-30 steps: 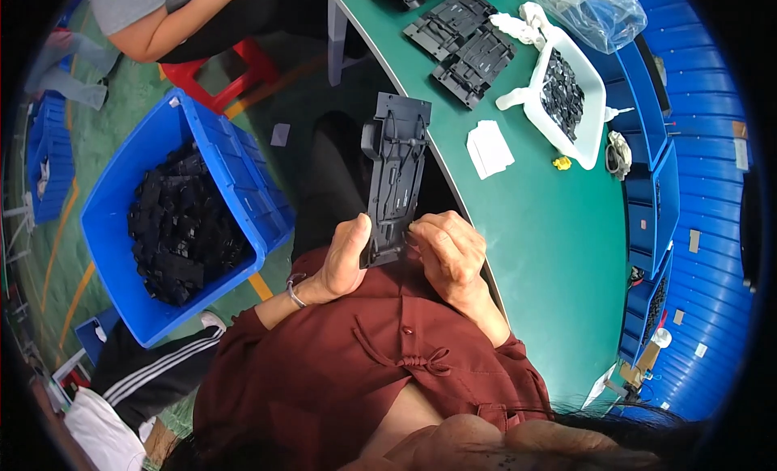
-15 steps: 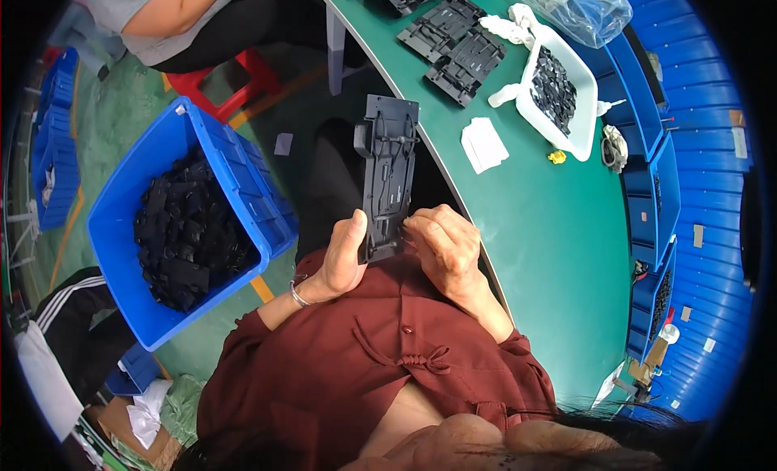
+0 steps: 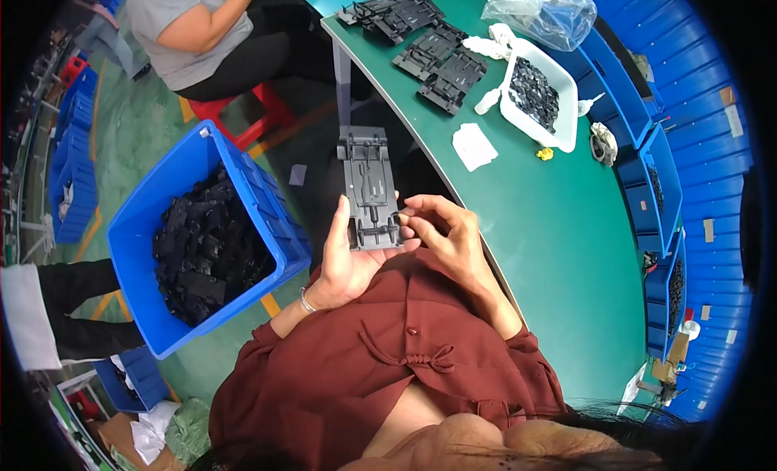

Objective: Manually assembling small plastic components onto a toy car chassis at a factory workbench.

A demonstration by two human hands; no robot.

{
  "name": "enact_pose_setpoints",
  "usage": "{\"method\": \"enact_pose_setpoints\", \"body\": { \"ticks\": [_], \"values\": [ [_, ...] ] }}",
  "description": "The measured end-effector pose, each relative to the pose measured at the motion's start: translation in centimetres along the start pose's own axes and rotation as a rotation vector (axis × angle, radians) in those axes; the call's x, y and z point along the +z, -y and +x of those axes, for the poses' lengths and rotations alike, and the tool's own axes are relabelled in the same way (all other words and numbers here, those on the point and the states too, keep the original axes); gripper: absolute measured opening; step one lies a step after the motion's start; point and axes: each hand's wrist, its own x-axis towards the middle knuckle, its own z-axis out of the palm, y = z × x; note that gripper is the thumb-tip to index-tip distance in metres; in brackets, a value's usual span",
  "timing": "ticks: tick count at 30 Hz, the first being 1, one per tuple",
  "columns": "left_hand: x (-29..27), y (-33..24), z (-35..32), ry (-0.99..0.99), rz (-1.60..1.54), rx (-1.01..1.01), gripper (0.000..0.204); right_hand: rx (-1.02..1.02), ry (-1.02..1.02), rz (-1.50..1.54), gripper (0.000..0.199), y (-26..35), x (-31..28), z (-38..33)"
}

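A long dark grey plastic chassis part [image 3: 370, 184] is held over my lap, its far end pointing away from me. My left hand [image 3: 346, 265] cradles its near end from below, thumb along the left edge. My right hand [image 3: 441, 232] pinches at the part's near right corner with fingertips closed; whether a small piece sits between them is hidden. Both hands are beside the edge of the green table [image 3: 558, 252].
A blue crate [image 3: 267, 204] full of black parts stands at my left. On the table lie more grey chassis parts [image 3: 443, 62], a white tray [image 3: 566, 119] of small black pieces, a clear bag [image 3: 538, 10] and white paper [image 3: 474, 146]. Another person [image 3: 210, 34] sits on a red stool.
The chassis part has tilted slightly in my hands, and my right fingers have shifted onto its near right corner. The view has drifted, showing more of the seated person.
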Motion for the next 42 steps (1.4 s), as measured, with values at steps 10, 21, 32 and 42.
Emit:
{"method": "enact_pose_setpoints", "body": {
  "ticks": [10, 21, 32, 42],
  "values": [
    [0.5, 0.8, -1.3, 0.009, -0.139, -0.05, 0.069, -0.138, 0.018, -0.105, 0.016, 0.5, -0.3, -0.6],
    [0.4, 1.2, -1.3, -0.063, -0.031, 0.008, 0.066, -0.508, 0.099, -0.401, 0.015, 0.3, 0.0, 0.4],
    [-1.2, 1.0, 0.2, -0.071, 0.052, 0.0, 0.064, -0.646, 0.113, -0.6, 0.022, 0.3, -0.1, 1.9],
    [-1.8, 1.0, 1.0, -0.122, 0.088, 0.0, 0.063, -0.588, 0.164, -0.628, 0.025, -0.3, 0.0, 2.4]
  ]
}}
